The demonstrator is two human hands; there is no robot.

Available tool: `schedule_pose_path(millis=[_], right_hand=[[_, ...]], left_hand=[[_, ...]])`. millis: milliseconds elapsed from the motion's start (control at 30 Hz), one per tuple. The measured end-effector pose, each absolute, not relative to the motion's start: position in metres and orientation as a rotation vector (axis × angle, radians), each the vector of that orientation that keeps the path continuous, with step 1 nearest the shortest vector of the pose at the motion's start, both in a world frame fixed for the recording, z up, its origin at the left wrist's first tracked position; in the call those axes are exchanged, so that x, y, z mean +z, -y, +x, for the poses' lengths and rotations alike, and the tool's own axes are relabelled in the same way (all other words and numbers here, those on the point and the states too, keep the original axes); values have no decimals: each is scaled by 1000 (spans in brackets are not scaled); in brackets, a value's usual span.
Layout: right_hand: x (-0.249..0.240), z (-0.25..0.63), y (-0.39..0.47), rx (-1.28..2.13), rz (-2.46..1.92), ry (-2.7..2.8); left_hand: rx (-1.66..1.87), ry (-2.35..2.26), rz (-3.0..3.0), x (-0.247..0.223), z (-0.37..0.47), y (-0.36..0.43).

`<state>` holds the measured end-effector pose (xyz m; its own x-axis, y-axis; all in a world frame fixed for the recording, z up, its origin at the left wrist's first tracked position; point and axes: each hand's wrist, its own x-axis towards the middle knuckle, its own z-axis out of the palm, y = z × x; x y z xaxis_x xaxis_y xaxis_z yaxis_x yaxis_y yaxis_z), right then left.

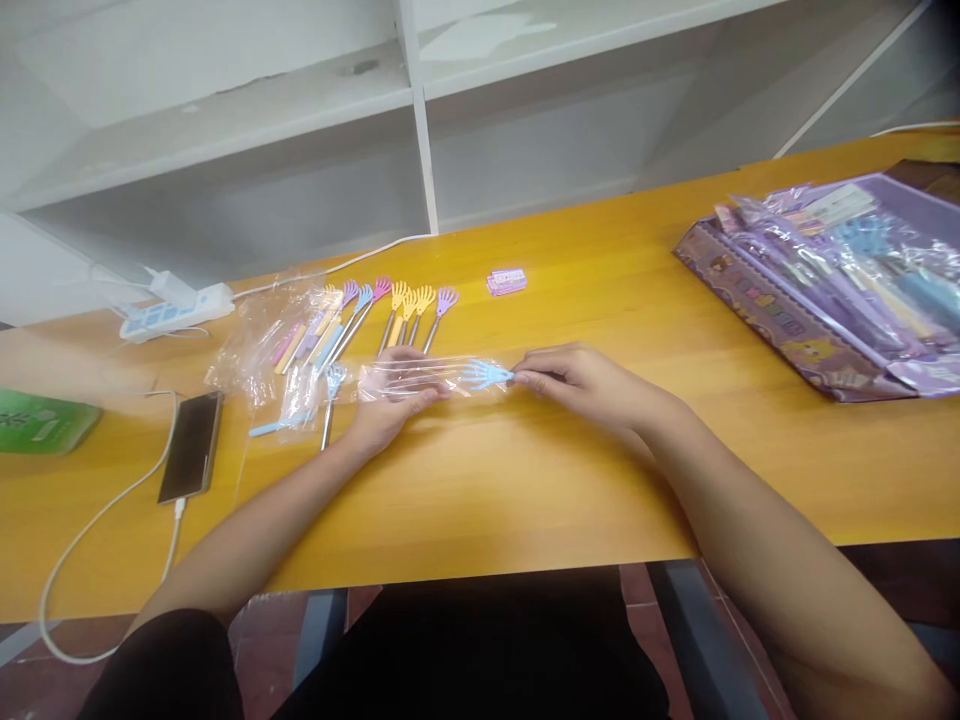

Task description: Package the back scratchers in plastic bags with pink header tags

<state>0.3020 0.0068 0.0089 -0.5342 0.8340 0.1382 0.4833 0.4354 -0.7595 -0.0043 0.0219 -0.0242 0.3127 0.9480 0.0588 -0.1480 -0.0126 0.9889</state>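
Observation:
My left hand (390, 395) grips a long clear plastic sleeve (442, 372), which stretches across to the right. A light blue hand-shaped back scratcher head (484, 375) shows at the sleeve's right end, its prongs pointing left. My right hand (574, 380) pinches the back scratcher at the base of its head; the rest of it is hidden by the hand. Just behind my left hand lie several back scratchers with yellow heads (409, 303) and a purple head (446, 299). Another blue back scratcher (334, 380) lies left of that hand, partly under clear plastic.
Loose clear bags (255, 345) cover more coloured back scratchers at left. Small purple cards (507, 282) lie behind. A purple display box (780, 310) holds bagged back scratchers at right. A power strip (176, 313), a charging phone (190, 447) and a green packet (45, 422) occupy the left.

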Motion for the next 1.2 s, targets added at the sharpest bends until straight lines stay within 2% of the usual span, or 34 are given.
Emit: schedule_pose_path(millis=[300, 667, 900, 1200], right_hand=[[-2, 281, 1, 931, -1115, 2199], [-9, 250, 17, 907, -1083, 2134], [-13, 237, 25, 782, -1050, 2108], [-20, 233, 29, 1358, -1149, 1574]], left_hand=[[882, -942, 1352, -26, 2, -13], [854, -969, 1322, -30, 15, -2], [781, -1017, 1420, -34, 16, 4], [752, -871, 1394, -29, 9, 2]])
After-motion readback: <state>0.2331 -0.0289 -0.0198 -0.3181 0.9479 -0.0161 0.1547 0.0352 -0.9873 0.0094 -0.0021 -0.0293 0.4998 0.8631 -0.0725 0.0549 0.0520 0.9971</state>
